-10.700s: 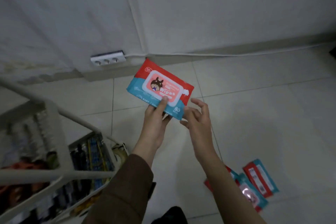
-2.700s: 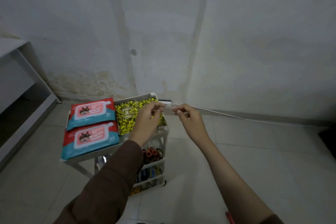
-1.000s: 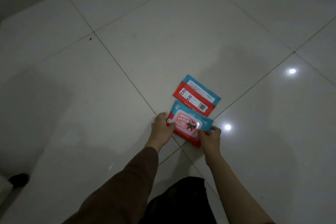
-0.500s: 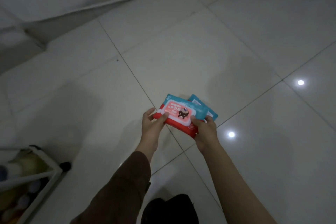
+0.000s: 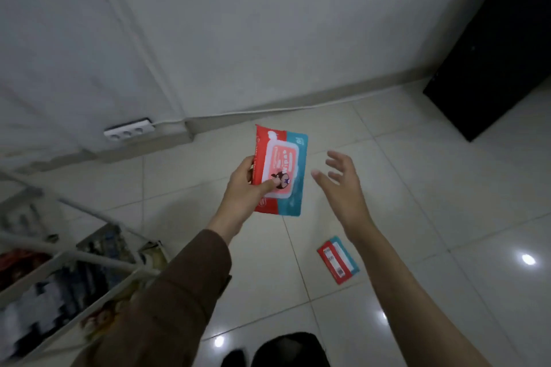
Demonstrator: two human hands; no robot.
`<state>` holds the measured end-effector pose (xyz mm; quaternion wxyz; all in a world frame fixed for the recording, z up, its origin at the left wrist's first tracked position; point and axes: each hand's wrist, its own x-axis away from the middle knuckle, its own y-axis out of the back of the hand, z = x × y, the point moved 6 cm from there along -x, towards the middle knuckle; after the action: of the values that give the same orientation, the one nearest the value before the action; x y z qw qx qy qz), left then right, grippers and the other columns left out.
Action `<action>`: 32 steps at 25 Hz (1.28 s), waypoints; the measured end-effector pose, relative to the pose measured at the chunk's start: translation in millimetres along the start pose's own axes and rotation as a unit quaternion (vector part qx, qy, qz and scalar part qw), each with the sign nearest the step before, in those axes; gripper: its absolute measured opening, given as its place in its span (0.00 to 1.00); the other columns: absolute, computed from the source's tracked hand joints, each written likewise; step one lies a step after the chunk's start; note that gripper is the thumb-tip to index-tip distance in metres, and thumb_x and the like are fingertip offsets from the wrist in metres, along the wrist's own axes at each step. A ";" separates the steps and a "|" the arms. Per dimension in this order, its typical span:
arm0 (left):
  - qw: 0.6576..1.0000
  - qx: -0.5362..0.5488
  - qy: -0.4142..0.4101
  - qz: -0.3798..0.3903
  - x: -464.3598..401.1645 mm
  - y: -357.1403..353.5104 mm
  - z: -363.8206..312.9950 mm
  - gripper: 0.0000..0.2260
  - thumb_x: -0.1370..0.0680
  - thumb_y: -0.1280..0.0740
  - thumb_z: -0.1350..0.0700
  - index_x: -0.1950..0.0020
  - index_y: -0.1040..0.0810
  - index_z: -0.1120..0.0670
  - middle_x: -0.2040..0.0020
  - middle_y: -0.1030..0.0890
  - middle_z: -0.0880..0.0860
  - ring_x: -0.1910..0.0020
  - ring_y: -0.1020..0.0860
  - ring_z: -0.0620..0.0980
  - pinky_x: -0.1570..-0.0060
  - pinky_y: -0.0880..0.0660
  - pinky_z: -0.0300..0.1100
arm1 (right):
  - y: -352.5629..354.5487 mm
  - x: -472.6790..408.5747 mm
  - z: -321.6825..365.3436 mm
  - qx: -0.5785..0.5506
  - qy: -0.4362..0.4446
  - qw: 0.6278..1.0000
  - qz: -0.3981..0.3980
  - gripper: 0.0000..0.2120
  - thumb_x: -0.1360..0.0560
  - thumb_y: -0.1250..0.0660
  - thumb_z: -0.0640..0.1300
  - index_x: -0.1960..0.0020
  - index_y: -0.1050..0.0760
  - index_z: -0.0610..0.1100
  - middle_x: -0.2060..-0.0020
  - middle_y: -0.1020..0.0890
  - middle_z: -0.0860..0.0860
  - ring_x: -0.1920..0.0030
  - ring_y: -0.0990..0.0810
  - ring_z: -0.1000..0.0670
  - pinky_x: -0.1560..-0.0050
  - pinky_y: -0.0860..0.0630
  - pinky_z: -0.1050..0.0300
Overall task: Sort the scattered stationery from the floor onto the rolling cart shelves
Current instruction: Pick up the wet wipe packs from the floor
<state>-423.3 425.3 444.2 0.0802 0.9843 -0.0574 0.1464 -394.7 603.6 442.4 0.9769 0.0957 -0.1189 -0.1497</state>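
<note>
Left hand (image 5: 244,188) gripped round a wipes pack (image 5: 281,170) held upright above the floor (image 5: 417,188), right hand (image 5: 343,185) spread wide just beside it, second pack (image 5: 338,259) lying below.

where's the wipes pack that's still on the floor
In the head view, the second wipes pack lies barcode side up on the floor tiles, lower right of centre, just left of the right forearm and below the pack held in the left hand.

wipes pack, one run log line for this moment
left hand: holds wipes pack aloft | right hand: open, empty | second wipes pack: on floor | cart: lower left
</note>
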 end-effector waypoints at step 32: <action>0.858 0.056 0.001 -0.511 322.4 589.3 -60.5 0.19 0.24 0.33 0.60 0.34 0.30 0.51 0.41 0.24 0.52 0.46 0.24 0.51 0.51 0.23 0.48 | -506.6 303.7 303.8 0.082 0.110 0.898 0.417 0.15 0.26 0.32 0.38 0.41 0.27 0.40 0.56 0.24 0.56 0.49 0.21 0.51 0.54 0.20 0.60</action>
<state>-214.2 -170.8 680.4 0.0883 0.8779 0.4622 0.0885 -329.2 -12.7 681.1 0.9452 0.1330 -0.0517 0.2937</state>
